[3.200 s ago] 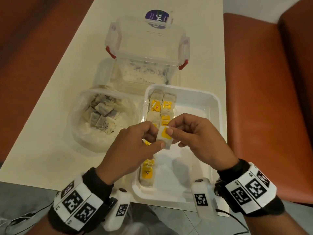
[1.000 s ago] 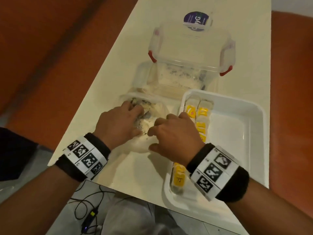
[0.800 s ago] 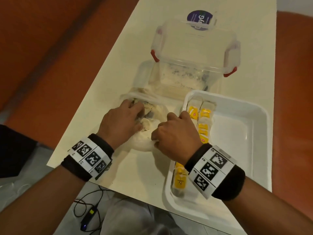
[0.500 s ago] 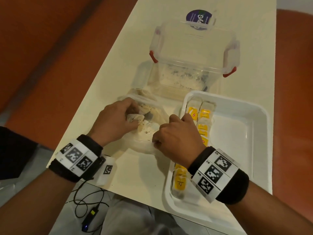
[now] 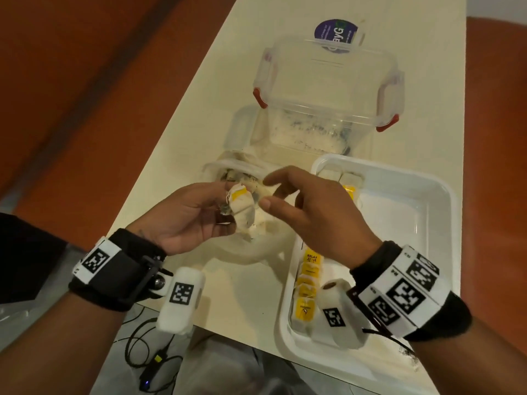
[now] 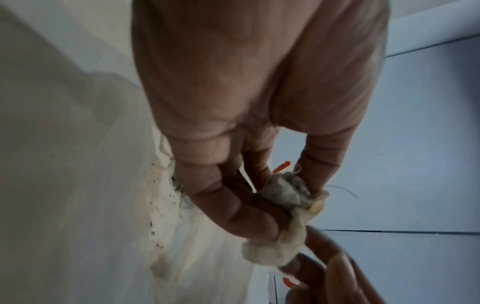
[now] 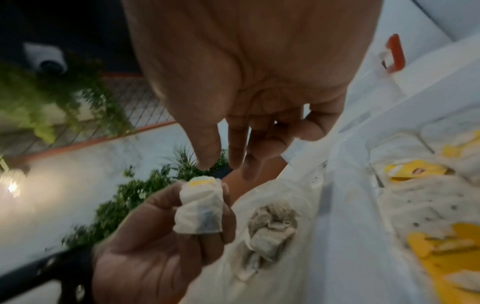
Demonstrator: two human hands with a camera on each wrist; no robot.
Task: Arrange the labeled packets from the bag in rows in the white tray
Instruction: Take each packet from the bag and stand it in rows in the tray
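My left hand point(image 5: 199, 212) is raised over the clear plastic bag point(image 5: 251, 249) and pinches a crumpled white packet with a yellow label point(image 5: 241, 208); the same packet point(image 7: 200, 207) shows between its fingertips in the right wrist view. My right hand point(image 5: 302, 206) hovers just right of the packet, fingers spread and relaxed, holding nothing. More grey-white packets point(image 7: 270, 228) lie inside the bag. The white tray point(image 5: 422, 240) sits to the right, with a row of yellow-labeled packets point(image 5: 308, 286) along its left side.
A clear lidded box with red clips point(image 5: 328, 92) stands behind the bag and tray, holding more white material. A round purple-labeled lid point(image 5: 336, 32) lies at the far end. The cream table point(image 5: 199, 109) ends near my wrists; a cable point(image 5: 154, 363) lies on the floor below.
Both hands were down at the bag. My left hand has lifted out with a packet, and my right hand has let go of the bag and risen beside it.
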